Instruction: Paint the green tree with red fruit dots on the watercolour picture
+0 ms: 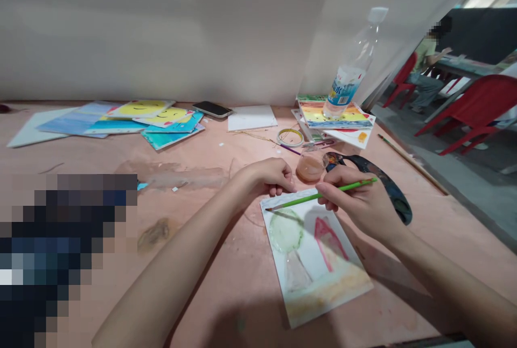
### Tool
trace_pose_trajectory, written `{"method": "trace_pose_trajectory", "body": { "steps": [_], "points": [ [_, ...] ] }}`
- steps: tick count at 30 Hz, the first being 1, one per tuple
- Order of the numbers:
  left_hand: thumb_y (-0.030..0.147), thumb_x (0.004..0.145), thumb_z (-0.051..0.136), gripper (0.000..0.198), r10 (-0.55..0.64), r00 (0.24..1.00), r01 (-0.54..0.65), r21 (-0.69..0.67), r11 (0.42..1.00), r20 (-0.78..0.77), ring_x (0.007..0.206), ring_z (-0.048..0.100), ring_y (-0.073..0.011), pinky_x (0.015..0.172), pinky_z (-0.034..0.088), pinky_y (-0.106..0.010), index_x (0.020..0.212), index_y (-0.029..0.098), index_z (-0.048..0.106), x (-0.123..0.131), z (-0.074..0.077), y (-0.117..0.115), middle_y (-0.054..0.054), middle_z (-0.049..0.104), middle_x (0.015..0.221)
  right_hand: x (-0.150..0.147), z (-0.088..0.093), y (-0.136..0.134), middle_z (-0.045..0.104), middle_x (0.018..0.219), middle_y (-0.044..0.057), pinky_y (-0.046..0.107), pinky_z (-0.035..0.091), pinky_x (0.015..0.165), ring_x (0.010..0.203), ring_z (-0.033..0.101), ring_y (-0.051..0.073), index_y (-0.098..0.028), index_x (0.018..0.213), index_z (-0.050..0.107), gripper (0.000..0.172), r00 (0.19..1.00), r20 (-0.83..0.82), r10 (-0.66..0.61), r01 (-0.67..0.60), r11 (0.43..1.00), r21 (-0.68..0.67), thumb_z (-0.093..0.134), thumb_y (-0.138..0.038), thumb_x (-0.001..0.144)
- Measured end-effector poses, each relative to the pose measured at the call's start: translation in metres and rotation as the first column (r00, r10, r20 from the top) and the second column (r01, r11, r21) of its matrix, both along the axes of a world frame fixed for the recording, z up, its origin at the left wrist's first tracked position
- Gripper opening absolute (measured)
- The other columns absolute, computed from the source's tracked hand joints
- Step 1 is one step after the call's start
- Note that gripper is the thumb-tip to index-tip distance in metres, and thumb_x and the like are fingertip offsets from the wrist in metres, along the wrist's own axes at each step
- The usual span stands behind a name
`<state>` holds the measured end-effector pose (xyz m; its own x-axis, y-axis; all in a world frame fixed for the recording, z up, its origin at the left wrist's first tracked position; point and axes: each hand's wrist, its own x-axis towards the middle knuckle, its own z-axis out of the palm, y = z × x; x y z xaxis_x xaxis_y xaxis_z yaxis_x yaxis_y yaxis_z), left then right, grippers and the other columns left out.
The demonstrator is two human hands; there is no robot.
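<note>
Plastic water bottle point(347, 76) on painted cards point(335, 116), a smartphone point(212, 109), red plastic chairs point(468, 105) beyond

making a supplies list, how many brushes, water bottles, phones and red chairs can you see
Paintbrushes: 3 (thin green-handled paintbrush in the right hand, long wooden-handled paintbrush, thin purple-handled paintbrush)
Clear plastic water bottle: 1
Black smartphone: 1
Red plastic chairs: 2
Total: 7

A green paintbrush point(343, 193) is pinched in the right hand point(359, 202), its tip pointing left over a watercolour point(311, 262) lying askew on the counter point(210, 262): green tree, red triangle, yellow ground. The left hand point(269, 178) sits at the sheet's top edge, fingers curled.
</note>
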<state>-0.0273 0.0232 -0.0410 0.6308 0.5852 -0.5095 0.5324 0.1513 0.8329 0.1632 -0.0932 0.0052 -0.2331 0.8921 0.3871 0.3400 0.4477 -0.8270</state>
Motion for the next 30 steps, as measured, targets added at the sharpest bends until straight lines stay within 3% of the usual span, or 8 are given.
{"method": "trace_pose_trajectory", "body": {
  "steps": [5,18,30],
  "points": [
    [0.024,0.068,0.079,0.022,0.002,1.000,-0.002,0.001,1.000,-0.006,0.040,0.053,-0.0081,0.039,0.041,-0.018,0.068,0.016,0.059,-0.001,-0.004,0.002,0.002,0.062,0.052,0.006,0.002,-0.001,0.062,0.061,-0.003,0.018,0.042,0.048,0.054,0.055,0.009,-0.019,0.067,0.064,0.025,0.998,0.031,-0.058,0.058,0.998,0.009,0.065,-0.023,0.092],
    [0.020,0.069,0.078,0.020,-0.002,0.999,0.002,0.012,1.000,-0.048,0.040,0.052,-0.0083,0.039,0.041,-0.017,0.065,0.017,0.059,0.001,0.004,0.000,0.003,0.059,0.048,0.024,-0.002,0.002,0.062,0.060,-0.001,0.026,0.039,0.048,0.052,0.053,0.013,-0.022,0.068,0.062,0.026,0.973,0.079,-0.216,0.216,0.976,0.008,0.066,-0.033,0.091],
    [0.030,0.066,0.082,0.025,-0.008,1.000,0.009,-0.009,1.000,0.007,0.042,0.054,-0.0084,0.040,0.040,-0.017,0.067,0.017,0.060,-0.002,-0.001,0.003,0.002,0.061,0.051,0.014,0.003,-0.001,0.062,0.061,-0.001,0.025,0.042,0.049,0.054,0.054,0.012,-0.021,0.068,0.066,0.020,0.990,-0.003,-0.143,0.143,0.989,-0.032,0.065,-0.022,0.088]
  ]
}}
